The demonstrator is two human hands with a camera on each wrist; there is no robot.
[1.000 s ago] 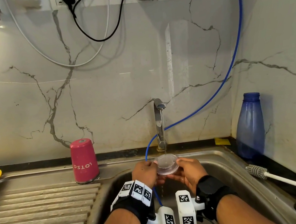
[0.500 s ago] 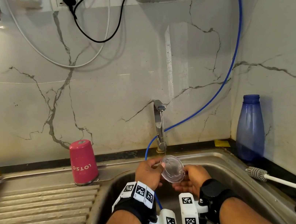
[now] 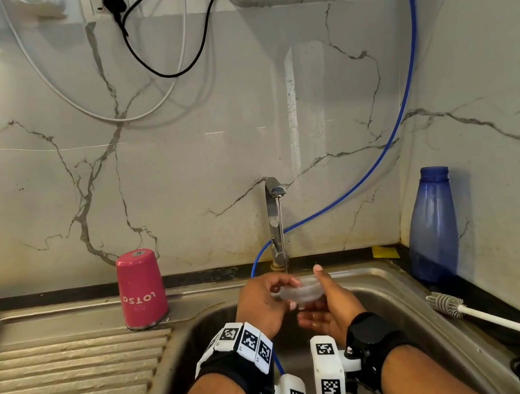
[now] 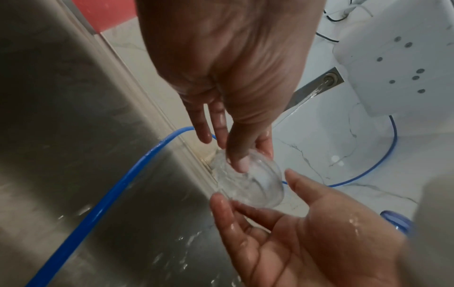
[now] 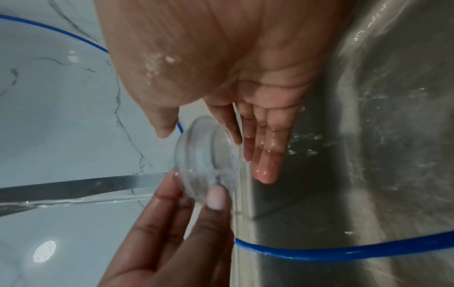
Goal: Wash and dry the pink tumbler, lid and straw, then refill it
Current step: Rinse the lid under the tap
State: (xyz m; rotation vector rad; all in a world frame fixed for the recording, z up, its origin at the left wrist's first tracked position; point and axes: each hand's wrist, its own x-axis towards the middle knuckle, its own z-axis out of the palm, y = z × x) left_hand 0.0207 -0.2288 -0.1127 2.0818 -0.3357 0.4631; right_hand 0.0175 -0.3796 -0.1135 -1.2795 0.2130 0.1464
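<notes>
Tilted since a moment ago from facing up to near edge-on under the steel tap's stream (image 3: 282, 234), clear round plastic lid (image 3: 300, 290) pinched in left hand (image 3: 265, 300) grip, right hand (image 3: 327, 308) grip wide, cupped below; rinse likely finishing; pink tumbler (image 3: 142, 289) inverted at nine o'clock.

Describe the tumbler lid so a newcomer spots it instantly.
Find the steel sink and its tap. Under the running water, both hands meet around the lid: a clear, shallow plastic disc, the only see-through item, unlike the upturned pink tumbler on the drainboard.
</notes>
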